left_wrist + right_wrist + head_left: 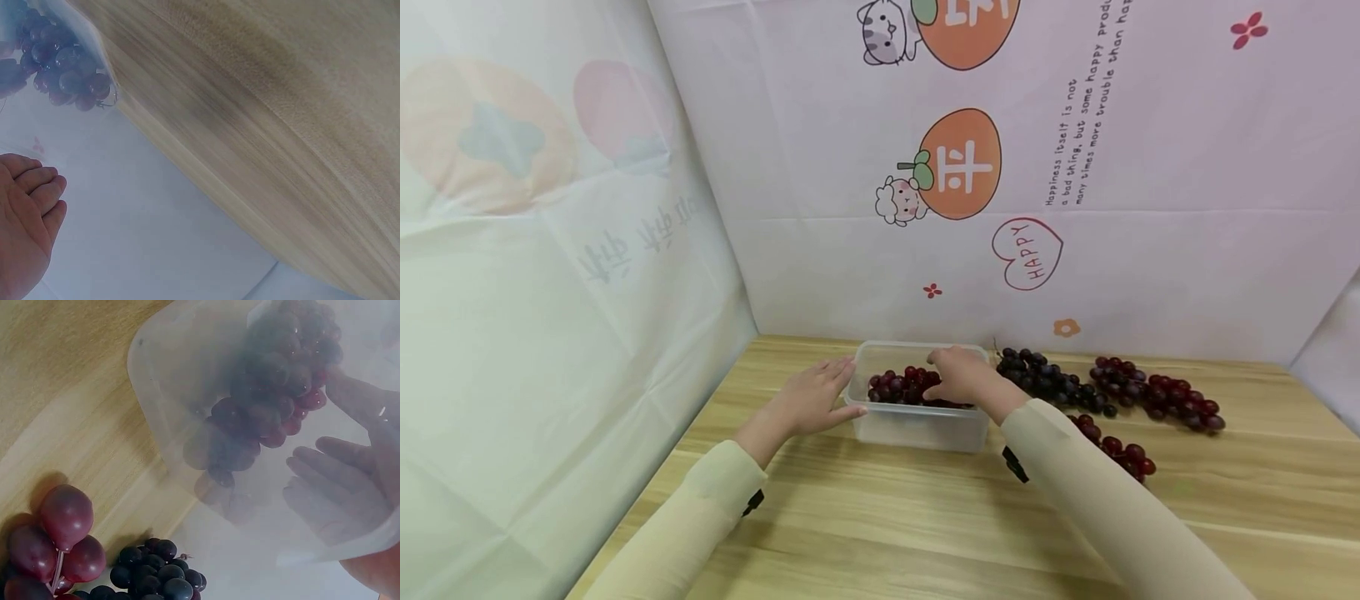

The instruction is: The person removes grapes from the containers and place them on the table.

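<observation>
A clear plastic box [917,432] stands on the wooden table near the back wall, with a bunch of dark red grapes [891,387] inside it. At the box's left rim is my left hand [808,398], its fingers extended and thumb spread along the front corner. The left wrist view shows the same hand [25,225] with nothing in its palm. My right hand [966,379] reaches into the box over the grapes' right part. Through the cloudy wall in the right wrist view, its fingers are fairly straight, and the thumb is at the grapes [275,381].
Right of the box lies a bunch of black grapes [1048,383]. Farther right is a red bunch [1183,400], and another red bunch [1131,457] lies nearer, partly behind my right sleeve. A printed white cloth [820,267] hangs along the table's back edge.
</observation>
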Demonstrator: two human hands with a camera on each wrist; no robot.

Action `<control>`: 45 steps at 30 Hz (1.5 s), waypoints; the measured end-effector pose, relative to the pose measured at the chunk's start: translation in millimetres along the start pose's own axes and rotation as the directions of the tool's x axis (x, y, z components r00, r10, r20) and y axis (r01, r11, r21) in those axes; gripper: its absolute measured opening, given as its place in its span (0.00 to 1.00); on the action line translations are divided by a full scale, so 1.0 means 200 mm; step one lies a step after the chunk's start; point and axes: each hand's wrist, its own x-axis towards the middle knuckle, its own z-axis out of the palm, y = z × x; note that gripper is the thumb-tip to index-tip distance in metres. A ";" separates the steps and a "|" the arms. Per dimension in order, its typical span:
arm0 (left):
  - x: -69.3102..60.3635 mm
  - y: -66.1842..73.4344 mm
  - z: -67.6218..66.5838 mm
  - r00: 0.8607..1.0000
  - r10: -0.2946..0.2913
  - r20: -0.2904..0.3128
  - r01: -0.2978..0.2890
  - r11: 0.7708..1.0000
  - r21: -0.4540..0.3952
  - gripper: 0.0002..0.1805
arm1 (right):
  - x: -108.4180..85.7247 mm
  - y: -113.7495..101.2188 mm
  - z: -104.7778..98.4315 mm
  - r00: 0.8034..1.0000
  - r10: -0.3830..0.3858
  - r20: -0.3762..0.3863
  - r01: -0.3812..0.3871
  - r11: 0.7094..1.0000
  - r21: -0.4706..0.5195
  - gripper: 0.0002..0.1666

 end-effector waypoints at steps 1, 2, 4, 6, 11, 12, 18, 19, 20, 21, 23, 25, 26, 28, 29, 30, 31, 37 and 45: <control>0.00 0.00 0.00 1.000 -0.001 0.001 0.001 1.000 0.001 0.48 | 0.00 0.00 0.00 1.000 0.003 0.006 -0.003 1.000 0.003 0.37; 0.00 0.00 0.00 1.000 -0.002 0.001 0.002 1.000 0.002 0.48 | 0.01 0.00 0.00 1.000 0.003 0.011 -0.003 1.000 0.004 0.37; 0.00 0.00 0.00 1.000 -0.004 0.004 0.004 1.000 0.006 0.48 | 0.01 0.00 0.01 1.000 0.006 0.022 -0.006 1.000 0.005 0.38; 0.00 0.00 0.00 1.000 -0.005 0.006 0.005 1.000 0.009 0.48 | 0.02 0.00 0.02 0.999 0.015 0.036 -0.016 1.000 0.016 0.38; 0.00 0.00 0.00 1.000 -0.003 -0.001 0.003 1.000 0.001 0.48 | 0.04 0.01 0.03 0.998 0.017 0.055 -0.018 1.000 0.017 0.36; 0.00 0.00 0.00 1.000 -0.001 -0.003 0.001 1.000 -0.001 0.48 | 0.04 0.01 0.03 0.998 0.015 0.057 -0.016 1.000 0.011 0.35; 0.00 0.00 0.00 1.000 0.002 -0.007 -0.002 1.000 0.004 0.48 | 0.06 0.02 0.04 0.998 0.007 0.068 -0.007 1.000 -0.010 0.25; 0.00 0.00 0.00 1.000 0.002 -0.007 -0.002 1.000 0.007 0.48 | 0.07 0.02 0.04 0.998 0.006 0.070 -0.006 1.000 -0.009 0.24; 0.00 0.00 0.00 1.000 0.004 -0.008 -0.004 1.000 0.008 0.48 | 0.07 0.01 0.04 0.997 0.008 0.076 -0.008 1.000 -0.009 0.23; 0.00 0.00 0.00 1.000 0.007 -0.009 -0.007 1.000 0.012 0.47 | 0.07 0.01 0.05 0.997 0.009 0.081 -0.008 1.000 -0.011 0.22; 0.00 0.00 0.00 1.000 0.008 -0.007 -0.007 1.000 0.014 0.48 | 0.08 0.01 0.05 0.996 0.012 0.092 -0.012 1.000 -0.004 0.21; 0.00 0.00 0.00 1.000 0.007 -0.006 -0.007 1.000 0.014 0.48 | 0.08 0.01 0.06 0.995 0.013 0.099 -0.012 1.000 -0.005 0.20; 0.00 0.00 0.00 1.000 0.007 -0.007 -0.007 1.000 0.013 0.48 | 0.08 0.01 0.06 0.995 0.014 0.101 -0.013 1.000 -0.007 0.19; 0.00 0.00 0.00 1.000 0.004 -0.005 -0.004 1.000 0.013 0.48 | 0.08 0.01 0.06 0.995 0.012 0.101 -0.010 1.000 -0.016 0.18; 0.00 0.00 0.00 1.000 0.003 -0.006 -0.003 1.000 0.013 0.48 | 0.08 0.01 0.06 0.995 0.010 0.102 -0.008 1.000 -0.020 0.18; 0.00 0.00 0.00 1.000 0.002 -0.006 -0.002 1.000 0.014 0.48 | 0.08 0.01 0.06 0.995 0.008 0.104 -0.006 1.000 -0.026 0.17; 0.00 0.00 0.00 1.000 0.001 -0.007 -0.001 1.000 0.014 0.48 | 0.08 0.00 0.05 0.994 0.005 0.107 -0.001 1.000 -0.031 0.17; 0.00 0.00 0.00 1.000 0.000 -0.018 0.000 1.000 -0.002 0.48 | 0.08 -0.01 0.06 0.991 0.009 0.131 -0.004 0.999 -0.034 0.20; 0.00 0.01 0.01 1.000 -0.006 -0.017 0.006 1.000 -0.017 0.48 | 0.11 -0.02 0.09 0.986 -0.020 0.166 0.035 0.996 -0.084 0.15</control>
